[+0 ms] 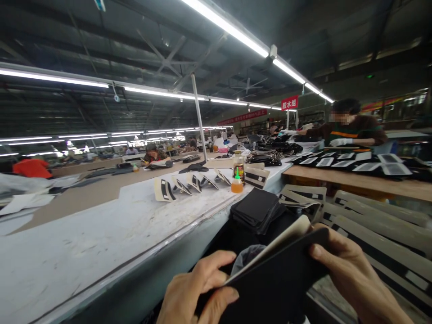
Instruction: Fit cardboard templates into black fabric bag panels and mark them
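Observation:
A black flat panel (270, 283) is held up in front of me with a cream curved piece (286, 236) lying against its far side. The two look parted along part of the top edge. My left hand (205, 288) pinches the left corner between thumb and fingers. On the other end, my right hand (351, 265) grips the top right corner, thumb on the black face and fingers behind. Just beyond the panel sits a stack of black sheets (256, 207). Cream pieces with black strips (378, 234) lie spread out at my right.
The white worktable (101, 252) runs along my left, its edge close by. On it stand a green-tipped bottle of amber liquid (236, 184), a dark-labelled jar (239, 164) and several curled cream pieces (194, 182). A gloved co-worker (354, 128) is at the back right.

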Demonstrator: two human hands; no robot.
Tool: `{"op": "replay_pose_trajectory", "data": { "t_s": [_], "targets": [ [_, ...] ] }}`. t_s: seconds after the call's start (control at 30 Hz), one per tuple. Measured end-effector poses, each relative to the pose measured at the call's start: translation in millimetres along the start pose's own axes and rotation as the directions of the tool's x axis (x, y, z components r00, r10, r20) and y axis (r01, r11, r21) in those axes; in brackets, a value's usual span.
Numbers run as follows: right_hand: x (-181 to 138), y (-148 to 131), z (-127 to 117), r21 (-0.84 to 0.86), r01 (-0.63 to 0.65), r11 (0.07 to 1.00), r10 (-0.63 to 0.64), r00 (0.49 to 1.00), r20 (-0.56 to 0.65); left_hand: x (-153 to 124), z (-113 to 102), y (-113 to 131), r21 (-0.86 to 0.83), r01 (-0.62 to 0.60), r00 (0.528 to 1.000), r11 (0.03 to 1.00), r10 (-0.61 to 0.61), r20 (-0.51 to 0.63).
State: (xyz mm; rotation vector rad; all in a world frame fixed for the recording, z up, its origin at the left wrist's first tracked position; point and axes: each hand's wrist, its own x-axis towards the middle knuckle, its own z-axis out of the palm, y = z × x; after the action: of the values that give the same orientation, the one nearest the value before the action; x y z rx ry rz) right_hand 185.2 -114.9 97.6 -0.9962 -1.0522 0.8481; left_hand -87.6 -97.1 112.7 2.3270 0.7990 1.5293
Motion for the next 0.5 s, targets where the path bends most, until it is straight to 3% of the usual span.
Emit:
{"op": "replay_pose_trajectory", "data": {
  "t_s": [0.37,0.5],
  "targets": [
    [4.6,4.0,1.6,-0.043,-0.062,0.997,0.059,0.997,-0.056,-0.9,-7.1,-0.5,0.051,0.008,0.996,0.999,-0.012,0.086],
    [6.6,4.4,3.8,-0.006,-0.083,0.997,0.082,0.996,-0.03,-4.4,-5.6,-5.4,-0.054,-0.03,0.985,0.998,0.039,0.17]
  ]
}}
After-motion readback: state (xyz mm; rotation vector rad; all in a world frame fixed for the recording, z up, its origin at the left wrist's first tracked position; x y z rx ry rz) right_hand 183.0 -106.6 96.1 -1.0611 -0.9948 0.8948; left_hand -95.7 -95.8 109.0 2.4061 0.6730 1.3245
